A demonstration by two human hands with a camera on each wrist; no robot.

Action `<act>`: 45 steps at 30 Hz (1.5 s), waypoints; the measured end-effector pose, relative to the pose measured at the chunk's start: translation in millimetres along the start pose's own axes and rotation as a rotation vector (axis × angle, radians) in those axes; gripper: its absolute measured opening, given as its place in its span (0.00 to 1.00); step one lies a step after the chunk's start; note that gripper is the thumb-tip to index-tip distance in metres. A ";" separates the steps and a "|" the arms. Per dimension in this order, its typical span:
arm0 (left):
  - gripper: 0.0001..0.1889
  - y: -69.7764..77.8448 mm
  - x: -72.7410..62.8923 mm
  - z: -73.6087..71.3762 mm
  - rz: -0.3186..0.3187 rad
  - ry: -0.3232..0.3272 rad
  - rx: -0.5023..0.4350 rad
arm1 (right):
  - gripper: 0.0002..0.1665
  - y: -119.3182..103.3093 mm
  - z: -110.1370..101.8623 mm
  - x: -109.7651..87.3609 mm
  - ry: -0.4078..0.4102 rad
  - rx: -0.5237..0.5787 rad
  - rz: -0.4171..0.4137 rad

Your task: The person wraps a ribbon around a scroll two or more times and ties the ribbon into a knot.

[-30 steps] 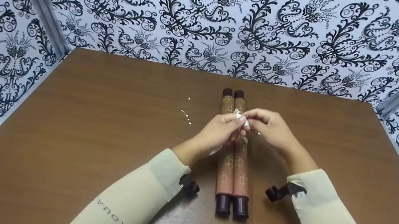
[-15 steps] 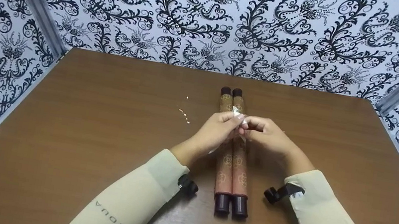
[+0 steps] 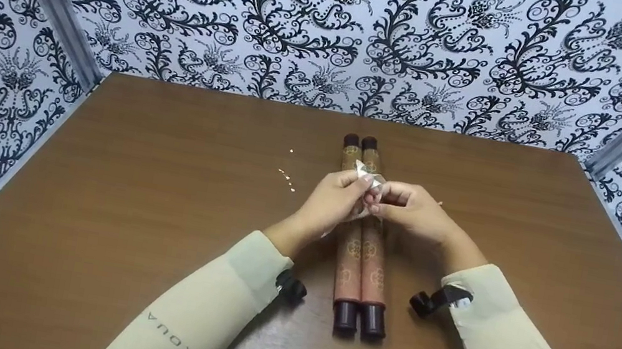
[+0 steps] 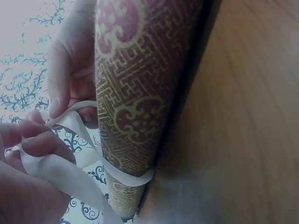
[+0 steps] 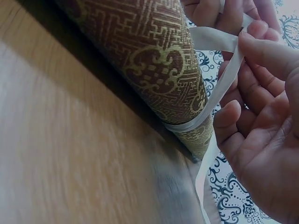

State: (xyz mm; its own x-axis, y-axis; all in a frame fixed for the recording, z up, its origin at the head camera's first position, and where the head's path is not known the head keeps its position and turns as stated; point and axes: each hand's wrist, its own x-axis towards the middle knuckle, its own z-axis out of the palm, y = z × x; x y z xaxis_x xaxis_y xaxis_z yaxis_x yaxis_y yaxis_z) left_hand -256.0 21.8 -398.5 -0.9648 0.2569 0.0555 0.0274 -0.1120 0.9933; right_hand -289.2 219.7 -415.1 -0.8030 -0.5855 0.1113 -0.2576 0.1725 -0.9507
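Two long scroll-like rolls lie side by side on the table. Both the left roll (image 3: 349, 269) and the right roll (image 3: 375, 274) have patterned reddish-gold cloth and dark end caps. A white ribbon (image 4: 126, 177) passes around the rolls and rises in loops to the fingers. Above the rolls, my left hand (image 3: 328, 203) pinches the ribbon between thumb and fingers. Close against it, my right hand (image 3: 421, 215) pinches another stretch of ribbon (image 5: 224, 88). A loose ribbon tail hangs down in the right wrist view. The fingers partly hide the crossing of the ribbon.
Several tiny bright specks (image 3: 287, 178) show on the brown wooden table (image 3: 154, 205), left of the hands. Patterned black-and-white walls (image 3: 311, 23) enclose the back and both sides. Dark wrist mounts (image 3: 292, 288) stick out from the sleeves.
My right fingers have drawn in against the left hand and shifted slightly down. The ribbon between them now shows a wider loop at the left thumb. The rolls stay in place.
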 end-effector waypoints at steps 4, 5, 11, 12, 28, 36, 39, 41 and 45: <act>0.15 -0.2 0.4 -1.6 0.034 0.064 0.168 | 0.01 0.7 0.2 0.2 0.020 -0.011 0.005; 0.14 -0.1 0.4 -2.1 0.034 0.076 0.196 | 0.02 0.7 0.4 0.2 0.023 -0.017 0.006; 0.11 0.4 1.5 -5.5 0.057 0.163 0.347 | 0.06 -0.1 1.3 0.3 0.045 -0.040 0.020; 0.11 0.4 2.0 -6.0 0.072 0.186 0.383 | 0.06 -0.1 1.5 0.5 0.047 -0.038 0.022; 0.18 16.8 -15.3 0.6 0.022 0.044 0.991 | 0.03 0.9 2.5 1.9 0.120 -0.008 0.042; 0.10 1.6 -7.8 -1.1 0.085 0.027 0.828 | 0.04 -1.9 4.7 0.9 0.138 0.057 0.064; 0.07 -4.1 -3.5 -2.4 0.106 0.051 0.706 | 0.04 -3.0 4.8 0.2 0.136 0.082 0.064; 0.06 -6.5 -1.6 -3.0 0.116 0.072 0.638 | 0.05 -3.8 5.0 0.0 0.139 0.088 0.067; 0.06 -8.3 -0.6 -3.7 0.089 0.098 0.505 | 0.05 -5.0 6.1 0.6 0.153 0.090 0.069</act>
State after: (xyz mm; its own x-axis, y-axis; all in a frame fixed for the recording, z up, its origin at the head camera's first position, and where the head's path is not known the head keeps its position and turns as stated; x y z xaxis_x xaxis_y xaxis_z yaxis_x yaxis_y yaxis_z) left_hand -256.6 19.0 -407.2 -0.9723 0.1737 0.1564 0.2098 0.3540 0.9114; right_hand -285.1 213.7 -412.1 -0.8914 -0.4459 0.0809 -0.1553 0.1330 -0.9789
